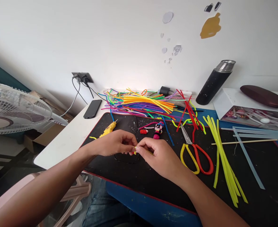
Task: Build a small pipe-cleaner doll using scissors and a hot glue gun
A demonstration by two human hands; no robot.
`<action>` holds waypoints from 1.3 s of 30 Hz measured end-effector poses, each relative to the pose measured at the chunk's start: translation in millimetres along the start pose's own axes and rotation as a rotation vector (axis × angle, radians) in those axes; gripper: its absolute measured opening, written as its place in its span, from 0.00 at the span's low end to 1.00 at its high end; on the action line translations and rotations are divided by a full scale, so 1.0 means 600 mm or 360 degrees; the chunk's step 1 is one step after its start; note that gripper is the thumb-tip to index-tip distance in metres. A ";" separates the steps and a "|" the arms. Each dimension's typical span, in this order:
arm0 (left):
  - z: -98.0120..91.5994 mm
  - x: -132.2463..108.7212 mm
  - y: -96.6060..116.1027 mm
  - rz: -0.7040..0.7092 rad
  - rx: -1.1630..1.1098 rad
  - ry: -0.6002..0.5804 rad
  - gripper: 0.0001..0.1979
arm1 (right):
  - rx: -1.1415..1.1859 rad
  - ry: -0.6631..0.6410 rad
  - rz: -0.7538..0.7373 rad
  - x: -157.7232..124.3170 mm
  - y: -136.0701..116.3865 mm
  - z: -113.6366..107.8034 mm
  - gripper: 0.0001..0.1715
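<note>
Above the black mat (pixel 158 186), my left hand (pixel 116 143) and my right hand (pixel 159 154) meet, fingertips pinched on a small yellow and red pipe-cleaner piece (pixel 135 152). Most of that piece is hidden by the fingers. Just beyond my left hand lies a yellow hot glue gun (pixel 108 128), partly covered by the hand. A small pipe-cleaner figure (pixel 159 129) in pink, black and blue rests past my right hand, with a small red coil (pixel 143 131) to its left. Scissors (pixel 193 148) with one yellow and one red handle lie to the right, blades spread.
A heap of colored pipe cleaners (pixel 146 102) runs along the wall. Yellow stems (pixel 224 160), light blue strips (pixel 249 157) and a wooden stick (pixel 245 142) lie at right. A black flask (pixel 214 83) leans beside a white box (pixel 220 102). Phone (pixel 93 108) and fan (pixel 16 108) are left.
</note>
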State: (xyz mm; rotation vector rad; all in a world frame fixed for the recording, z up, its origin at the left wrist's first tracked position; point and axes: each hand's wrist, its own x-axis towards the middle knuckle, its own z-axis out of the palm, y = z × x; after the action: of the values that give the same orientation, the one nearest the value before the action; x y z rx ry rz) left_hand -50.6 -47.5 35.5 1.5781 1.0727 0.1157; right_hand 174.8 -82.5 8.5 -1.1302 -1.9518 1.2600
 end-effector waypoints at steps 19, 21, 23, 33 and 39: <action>0.001 0.000 -0.012 0.0052 -0.0472 0.0258 0.15 | 0.0536 0.0257 0.0037 0.007 0.014 -0.003 0.19; 0.002 0.000 -0.011 0.0034 -0.0473 0.0276 0.16 | 0.0370 0.0356 -0.0014 0.006 0.012 -0.004 0.17; 0.003 0.000 -0.012 0.0023 -0.0475 0.0292 0.17 | 0.0150 0.0521 -0.0106 0.004 0.011 -0.006 0.16; -0.001 0.013 -0.030 -0.0013 -0.0569 0.0399 0.19 | -0.0391 0.0976 -0.0754 -0.005 0.000 -0.016 0.11; 0.007 0.016 -0.030 0.0060 -0.0854 0.0572 0.19 | -0.0221 0.0722 -0.0695 -0.010 -0.002 0.004 0.09</action>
State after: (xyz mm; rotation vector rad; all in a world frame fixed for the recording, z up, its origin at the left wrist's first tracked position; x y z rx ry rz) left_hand -52.7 -45.7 14.5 1.1091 1.1640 0.6777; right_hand 175.6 -88.9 8.4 -0.8882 -1.8169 0.5869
